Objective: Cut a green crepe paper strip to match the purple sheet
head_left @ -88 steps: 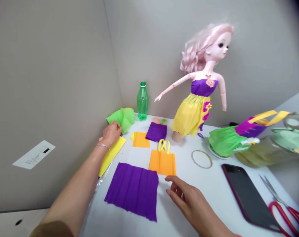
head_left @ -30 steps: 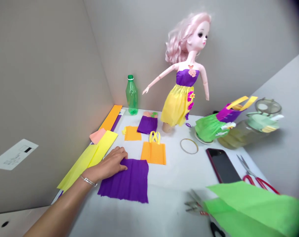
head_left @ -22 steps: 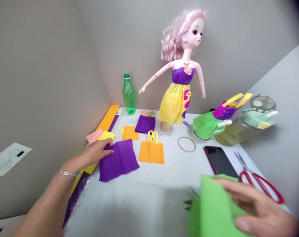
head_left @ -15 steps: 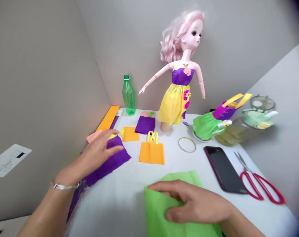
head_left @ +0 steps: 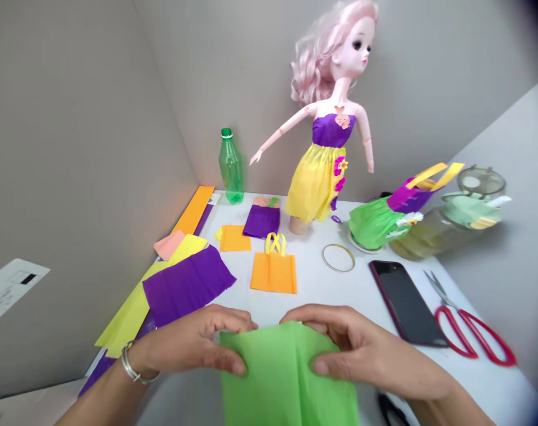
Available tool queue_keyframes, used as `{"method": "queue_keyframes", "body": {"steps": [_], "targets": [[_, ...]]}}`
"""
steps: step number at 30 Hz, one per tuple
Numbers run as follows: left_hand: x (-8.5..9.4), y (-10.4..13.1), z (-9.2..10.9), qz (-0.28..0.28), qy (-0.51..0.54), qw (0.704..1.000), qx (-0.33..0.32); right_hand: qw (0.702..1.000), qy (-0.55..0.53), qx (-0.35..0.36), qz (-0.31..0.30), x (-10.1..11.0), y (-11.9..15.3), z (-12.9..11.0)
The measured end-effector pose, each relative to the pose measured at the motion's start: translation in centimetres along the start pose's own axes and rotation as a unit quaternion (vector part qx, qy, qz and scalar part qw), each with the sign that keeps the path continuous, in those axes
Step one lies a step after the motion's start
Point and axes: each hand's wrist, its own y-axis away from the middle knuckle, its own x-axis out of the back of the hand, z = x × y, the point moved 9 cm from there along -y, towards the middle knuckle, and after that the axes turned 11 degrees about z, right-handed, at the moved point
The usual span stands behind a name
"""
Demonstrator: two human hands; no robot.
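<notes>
A bright green sheet of crepe paper (head_left: 282, 378) hangs between my hands at the bottom middle, its lower part cut off by the picture edge. My left hand (head_left: 197, 340), with bracelets at the wrist, pinches its upper left corner between thumb and fingers. On the other side, my right hand (head_left: 361, 349) grips the top right part, thumb in front and fingertips behind the paper. A soft crease runs down the sheet between them. Just beyond lies a small orange bag (head_left: 274, 273) with yellow handles. Purple crepe paper (head_left: 186, 284) lies past my left wrist.
A doll (head_left: 326, 160) in a purple and yellow dress stands at the back, beside a green bottle (head_left: 231, 168). To the right are a bangle (head_left: 338, 258), a phone (head_left: 406, 302), red-handled scissors (head_left: 457, 319), a small green dress (head_left: 375, 222) and a jar (head_left: 432, 231). Yellow paper (head_left: 133, 316) lies left.
My left hand has come from the purple paper at the left to the green paper and taken hold of its left corner. The green sheet has shifted left, still in my right hand.
</notes>
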Motion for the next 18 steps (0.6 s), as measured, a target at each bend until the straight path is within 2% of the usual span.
{"method": "queue_keyframes", "body": {"steps": [2,5,7,9,14,16,18], "targets": [[0.7,0.1,-0.9,0.021,0.016,1.000,0.014,1.000,0.024,-0.001,0.012,0.9,-0.1,0.8],[3.7,0.6,-1.8,0.097,0.005,0.995,0.005,0.995,0.098,-0.007,0.034,3.1,0.6,1.4],[5.7,1.0,-2.5,0.142,-0.030,0.989,0.016,0.982,0.172,0.005,0.074,5.4,1.7,1.3],[6.6,1.2,-3.2,0.154,-0.058,0.986,0.032,0.958,0.255,0.017,0.128,8.3,3.4,1.4],[6.1,0.1,-4.4,0.161,-0.105,0.980,0.056,0.907,0.350,-0.001,0.234,15.5,8.3,3.8],[5.6,-0.8,-4.8,0.174,-0.118,0.976,0.056,0.880,0.397,-0.011,0.262,17.2,9.3,4.8],[4.6,-1.9,-4.8,0.176,-0.121,0.976,0.048,0.838,0.461,-0.024,0.290,17.6,9.5,5.1]]}}
